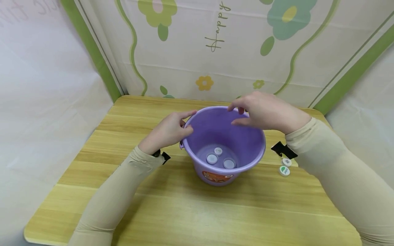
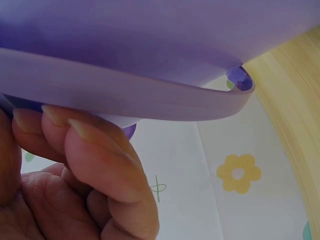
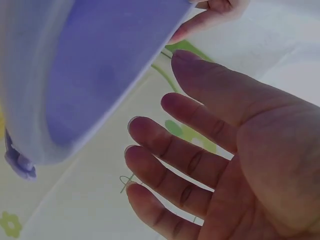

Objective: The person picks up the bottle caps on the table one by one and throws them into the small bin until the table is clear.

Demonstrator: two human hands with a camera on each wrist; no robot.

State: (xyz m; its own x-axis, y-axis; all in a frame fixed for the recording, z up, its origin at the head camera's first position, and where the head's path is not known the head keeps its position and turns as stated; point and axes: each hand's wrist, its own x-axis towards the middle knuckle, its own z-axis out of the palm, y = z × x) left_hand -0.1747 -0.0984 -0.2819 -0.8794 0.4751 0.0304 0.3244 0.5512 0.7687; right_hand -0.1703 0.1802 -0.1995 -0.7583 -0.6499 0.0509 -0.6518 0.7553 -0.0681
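Note:
A purple bucket (image 1: pixel 206 131) stands upright on the table, with an orange label on its near side. Three white, round, cap-like discs (image 1: pixel 229 163) lie on its floor. At the left side of the rim my left hand (image 1: pixel 167 131) grips the edge between thumb and fingers. In the left wrist view its curled fingers lie by the bucket's purple handle (image 2: pixel 150 97). My right hand (image 1: pixel 264 111) is over the right part of the bucket, fingers spread and slightly bent. Nothing is in its palm in the right wrist view.
Two more white discs (image 1: pixel 284 171) lie on the wooden table (image 1: pixel 191 215) to the right of the bucket, near my right sleeve; one shows green print. Behind the table hangs a white curtain (image 1: pixel 191 58) with flowers and lettering.

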